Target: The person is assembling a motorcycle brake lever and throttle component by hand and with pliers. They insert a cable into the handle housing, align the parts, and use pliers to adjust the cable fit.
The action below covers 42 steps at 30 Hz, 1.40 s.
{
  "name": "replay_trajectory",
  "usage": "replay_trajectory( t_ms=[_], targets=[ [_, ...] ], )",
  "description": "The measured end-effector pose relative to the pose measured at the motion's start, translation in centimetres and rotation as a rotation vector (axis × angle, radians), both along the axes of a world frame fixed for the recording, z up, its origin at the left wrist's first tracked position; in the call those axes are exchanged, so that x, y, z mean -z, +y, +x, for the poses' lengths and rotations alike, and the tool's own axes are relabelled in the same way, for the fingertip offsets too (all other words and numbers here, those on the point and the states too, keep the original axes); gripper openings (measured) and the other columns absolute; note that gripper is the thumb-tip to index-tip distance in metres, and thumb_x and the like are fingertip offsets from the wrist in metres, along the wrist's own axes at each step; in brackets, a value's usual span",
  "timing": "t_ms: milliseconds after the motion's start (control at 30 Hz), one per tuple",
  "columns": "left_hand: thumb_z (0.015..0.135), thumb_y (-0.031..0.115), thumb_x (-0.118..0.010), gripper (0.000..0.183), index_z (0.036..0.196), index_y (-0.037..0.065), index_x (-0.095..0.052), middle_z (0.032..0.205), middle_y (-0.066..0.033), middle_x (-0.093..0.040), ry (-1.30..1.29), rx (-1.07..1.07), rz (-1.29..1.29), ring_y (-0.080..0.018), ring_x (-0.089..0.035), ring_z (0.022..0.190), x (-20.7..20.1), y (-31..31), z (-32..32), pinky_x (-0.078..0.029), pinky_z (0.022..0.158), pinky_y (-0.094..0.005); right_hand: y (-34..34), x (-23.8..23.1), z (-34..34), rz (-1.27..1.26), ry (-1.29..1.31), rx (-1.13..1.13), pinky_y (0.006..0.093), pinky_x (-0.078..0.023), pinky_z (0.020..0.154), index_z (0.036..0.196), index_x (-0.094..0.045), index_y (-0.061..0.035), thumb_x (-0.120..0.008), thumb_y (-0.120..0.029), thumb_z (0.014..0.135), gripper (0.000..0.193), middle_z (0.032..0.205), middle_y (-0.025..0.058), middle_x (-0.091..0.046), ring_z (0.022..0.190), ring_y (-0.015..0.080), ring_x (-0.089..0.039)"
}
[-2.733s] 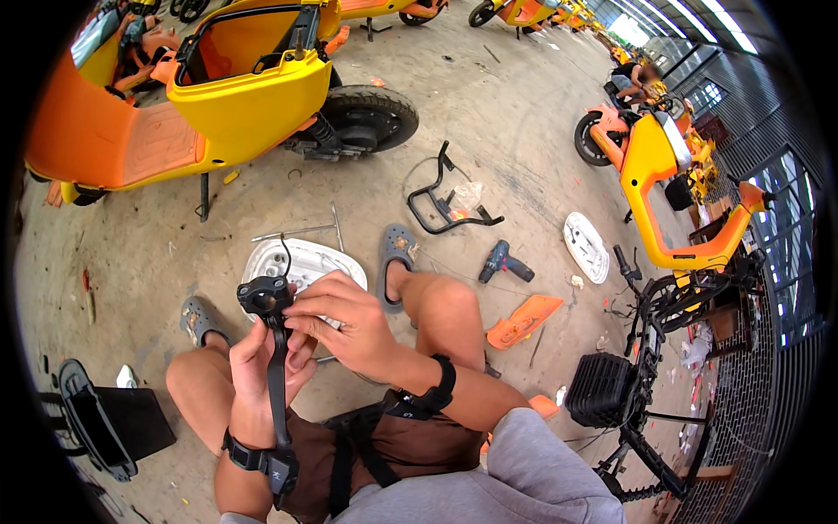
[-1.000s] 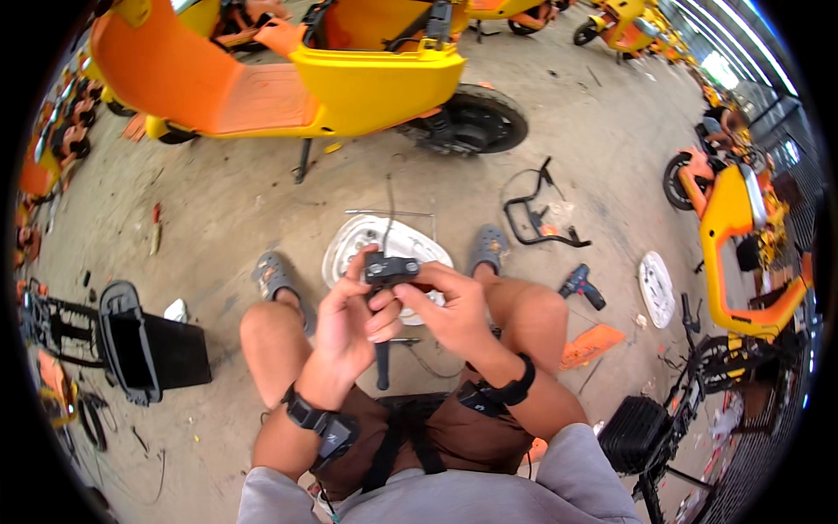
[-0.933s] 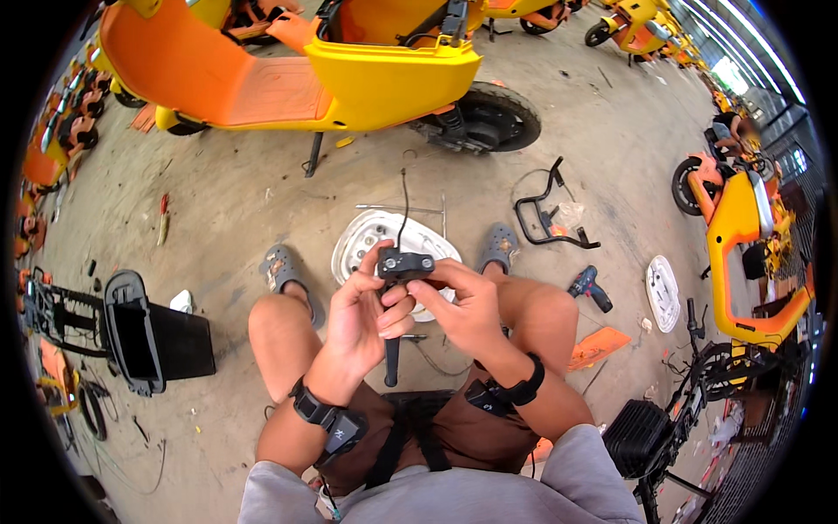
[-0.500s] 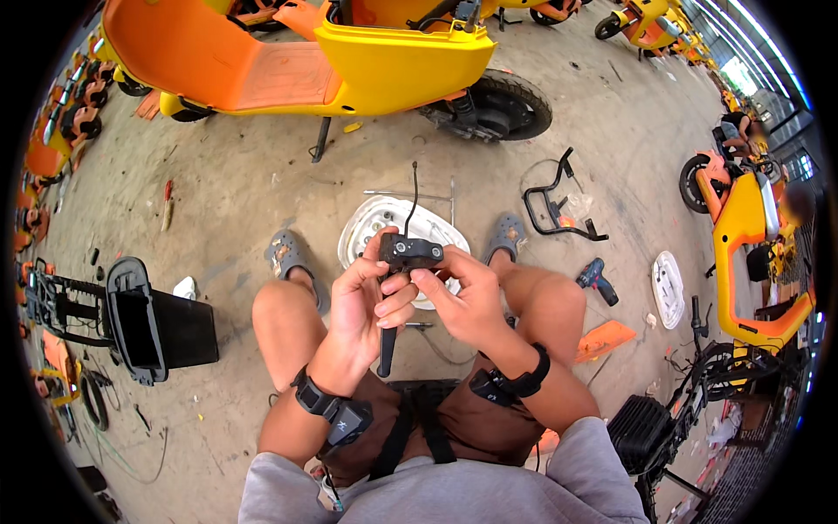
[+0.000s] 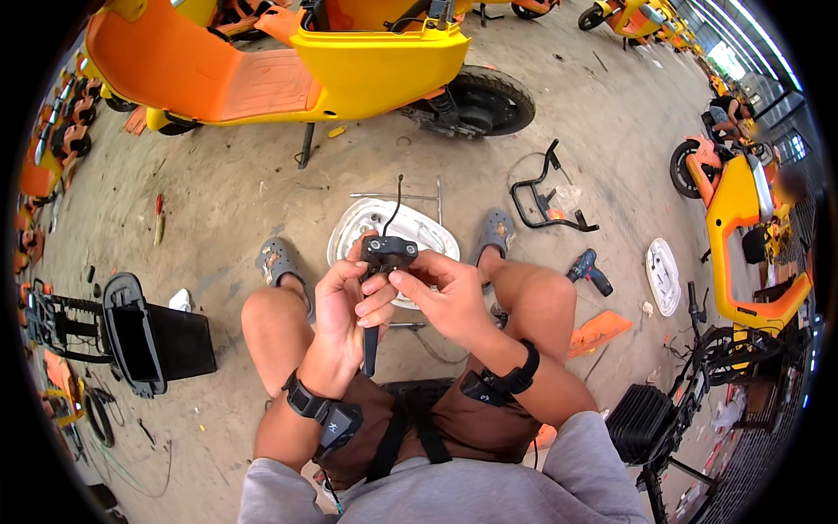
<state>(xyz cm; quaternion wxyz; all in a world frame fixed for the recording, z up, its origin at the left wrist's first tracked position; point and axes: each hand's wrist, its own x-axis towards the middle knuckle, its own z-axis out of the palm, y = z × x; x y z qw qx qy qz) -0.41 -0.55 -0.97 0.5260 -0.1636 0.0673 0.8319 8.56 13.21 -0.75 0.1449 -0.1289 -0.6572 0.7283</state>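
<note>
1. Lying at left, a black bin (image 5: 183,345) shows its open mouth.
2. Left hand (image 5: 340,306) — fingers curled around the lever (image 5: 389,253), which is raised above a white tray (image 5: 339,246), handle pointing down toward the lap.
3. Right hand (image 5: 451,301) — thumb and fingers gripping the lever's right end.
4. Farther right on the floor are a black rack (image 5: 518,205), a drill (image 5: 590,272), an orange panel (image 5: 601,333) and a white cover (image 5: 663,277).
</note>
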Motion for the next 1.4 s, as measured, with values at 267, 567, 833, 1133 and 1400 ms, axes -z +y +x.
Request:
replay_trajectory(
  t_ms=[267,567,833,1133,1400],
  targets=[
    [0.092,0.018,-0.048,0.036,0.126,0.007,-0.054,0.069,-0.0039,-0.047,0.035,0.021,-0.056,-0.0095,-0.038,0.041,-0.4,0.1,0.3,-0.032,0.033,-0.0212,0.1,0.6,0.2,0.136,0.046,0.084,0.0234,-0.048,0.069,0.097,-0.068,0.0028,-0.072,-0.012,0.088,0.018,0.087,0.0038,-0.067,0.078,0.0082,-0.061],
    [0.092,0.015,-0.046,0.041,0.132,0.017,-0.054,0.069,-0.0037,-0.044,0.027,0.013,-0.058,-0.0101,-0.035,0.040,0.4,0.2,0.2,-0.030,0.032,-0.0221,1.0,0.3,0.1,0.060,-0.024,-0.016,0.0270,-0.047,0.061,0.092,-0.070,0.0045,-0.071,-0.018,0.089,0.023,0.078,0.0080,-0.067,0.068,0.0099,-0.058],
    [0.095,0.018,-0.045,0.046,0.141,0.012,-0.047,0.067,-0.0039,-0.041,0.045,-0.012,-0.049,-0.0109,-0.036,0.041,0.6,0.1,0.4,-0.030,0.032,-0.0219,0.9,0.5,0.2,0.055,-0.004,-0.005,0.0237,-0.047,0.064,0.093,-0.070,0.0051,-0.072,-0.010,0.089,0.016,0.079,0.0037,-0.065,0.074,0.0058,-0.057],
    [0.094,0.018,-0.044,0.048,0.141,0.013,-0.047,0.067,-0.0045,-0.042,0.058,0.006,-0.014,-0.0109,-0.037,0.041,0.6,0.2,0.6,-0.030,0.032,-0.0221,1.1,0.7,0.3,-0.073,-0.004,-0.018,0.0256,-0.049,0.064,0.095,-0.070,0.0055,-0.073,-0.014,0.085,0.022,0.081,0.0070,-0.070,0.071,0.0078,-0.058],
    [0.092,0.019,-0.048,0.033,0.122,0.007,-0.052,0.066,-0.0036,-0.045,0.027,0.017,-0.060,-0.0103,-0.036,0.039,0.3,-0.7,0.2,-0.030,0.031,-0.0215,0.5,0.5,-0.1,0.005,-0.019,-0.017,0.0254,-0.049,0.064,0.097,-0.070,0.0043,-0.075,-0.016,0.084,0.024,0.079,0.0055,-0.069,0.071,0.0074,-0.058]
  ],
)
